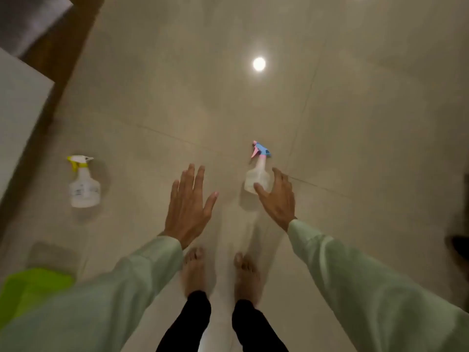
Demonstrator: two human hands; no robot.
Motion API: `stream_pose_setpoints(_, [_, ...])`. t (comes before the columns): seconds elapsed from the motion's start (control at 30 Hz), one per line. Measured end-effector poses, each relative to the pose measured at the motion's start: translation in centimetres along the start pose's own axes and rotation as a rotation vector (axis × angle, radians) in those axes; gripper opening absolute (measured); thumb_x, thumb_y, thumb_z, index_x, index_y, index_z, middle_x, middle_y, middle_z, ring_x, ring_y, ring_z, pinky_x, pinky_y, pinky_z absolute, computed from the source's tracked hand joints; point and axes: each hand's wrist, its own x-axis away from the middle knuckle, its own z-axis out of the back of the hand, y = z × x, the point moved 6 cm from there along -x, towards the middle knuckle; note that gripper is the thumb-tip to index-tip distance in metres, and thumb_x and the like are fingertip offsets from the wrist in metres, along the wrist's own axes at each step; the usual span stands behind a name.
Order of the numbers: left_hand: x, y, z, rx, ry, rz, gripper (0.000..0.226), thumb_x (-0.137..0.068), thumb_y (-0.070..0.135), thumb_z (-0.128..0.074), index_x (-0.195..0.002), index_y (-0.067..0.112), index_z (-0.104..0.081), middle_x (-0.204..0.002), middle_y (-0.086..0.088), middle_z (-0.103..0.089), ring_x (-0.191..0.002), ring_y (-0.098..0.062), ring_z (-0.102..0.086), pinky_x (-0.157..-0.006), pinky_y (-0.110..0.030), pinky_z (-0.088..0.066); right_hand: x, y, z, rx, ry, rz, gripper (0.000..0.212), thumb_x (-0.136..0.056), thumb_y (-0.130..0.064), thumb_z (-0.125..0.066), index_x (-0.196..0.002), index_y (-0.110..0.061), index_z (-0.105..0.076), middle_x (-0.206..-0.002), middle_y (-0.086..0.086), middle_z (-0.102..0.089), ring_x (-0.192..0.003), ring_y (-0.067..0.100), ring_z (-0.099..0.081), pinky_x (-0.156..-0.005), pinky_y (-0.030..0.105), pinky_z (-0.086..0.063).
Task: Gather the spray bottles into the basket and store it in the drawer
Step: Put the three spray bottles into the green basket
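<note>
Two clear spray bottles stand upright on the tiled floor. One with a blue and pink trigger head (256,174) is just ahead of me, slightly right. My right hand (278,199) hovers open beside its base, thumb in front of the bottle's lower corner, apart from it as far as I can tell. A second bottle with a white and yellow head (83,185) stands far to the left. My left hand (189,204) is spread flat in the air between the two bottles, holding nothing. A bright green shape (30,290), possibly the basket, sits blurred at the lower left.
My bare feet (220,273) stand on the glossy beige tile floor (355,123), which reflects a ceiling light (259,64). A white cabinet face (17,118) with dark wood trim (58,62) runs along the left. A dark object (459,247) sits at the right edge.
</note>
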Motion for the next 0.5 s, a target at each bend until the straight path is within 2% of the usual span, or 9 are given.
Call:
stream_pose_setpoints(0.13, [-6.0, -5.2, -7.3, -0.038, -0.035, 0.001, 0.070, -0.100, 0.053, -0.032, -0.157, 0.025, -0.004, -0.167, -0.004, 0.000, -0.154, -0.022, -0.002, -0.125, -0.045, -0.006, -8.1, 4.2, -7.8, -0.160, 0.000, -0.192, 0.088, -0.081, -0.053, -0.072, -0.151, -0.018, -0.031, -0.147, 0.009, -0.045, -0.130, 0.031, -0.048, -0.103, 0.044, -0.042])
stream_pose_setpoints(0.2, [-7.4, -6.6, -9.7, -0.032, -0.022, -0.022, 0.070, -0.100, 0.053, -0.032, -0.157, 0.024, -0.004, -0.167, -0.005, -0.001, -0.154, -0.022, -0.003, -0.125, -0.044, -0.006, -10.3, 6.2, -10.4, -0.308, 0.020, -0.316, 0.090, -0.075, -0.054, -0.076, -0.147, -0.019, -0.035, -0.139, 0.008, -0.048, -0.117, 0.028, -0.054, -0.095, 0.044, -0.049])
stream_pose_setpoints(0.3, [-8.4, -8.4, -11.7, -0.016, -0.026, -0.027, 0.070, -0.100, 0.054, -0.032, -0.157, 0.025, -0.004, -0.167, -0.004, 0.000, -0.154, -0.021, -0.002, -0.125, -0.043, -0.005, -12.2, 8.1, -12.8, -0.509, 0.047, -0.449, 0.079, -0.068, -0.049, -0.084, -0.130, -0.022, -0.044, -0.126, 0.007, -0.057, -0.101, 0.026, -0.062, -0.083, 0.041, -0.056])
stream_pose_setpoints(0.43, [-7.1, -9.8, -11.3, 0.000, -0.029, 0.014, 0.070, -0.100, 0.053, -0.032, -0.157, 0.024, -0.004, -0.167, -0.004, -0.001, -0.154, -0.021, -0.002, -0.125, -0.044, -0.006, -11.2, 7.1, -12.9, -0.573, 0.053, -0.433, 0.068, -0.059, -0.045, -0.089, -0.111, -0.028, -0.049, -0.111, 0.002, -0.062, -0.090, 0.021, -0.067, -0.066, 0.035, -0.058])
stream_pose_setpoints(0.5, [-5.5, -10.1, -10.0, 0.016, -0.025, 0.040, 0.070, -0.100, 0.053, -0.032, -0.157, 0.024, -0.004, -0.167, -0.004, 0.000, -0.154, -0.021, -0.002, -0.125, -0.044, -0.006, -9.4, 5.5, -12.3, -0.553, 0.066, -0.369, 0.069, -0.050, -0.044, -0.091, -0.105, -0.026, -0.052, -0.102, -0.001, -0.064, -0.089, 0.023, -0.068, -0.067, 0.037, -0.060])
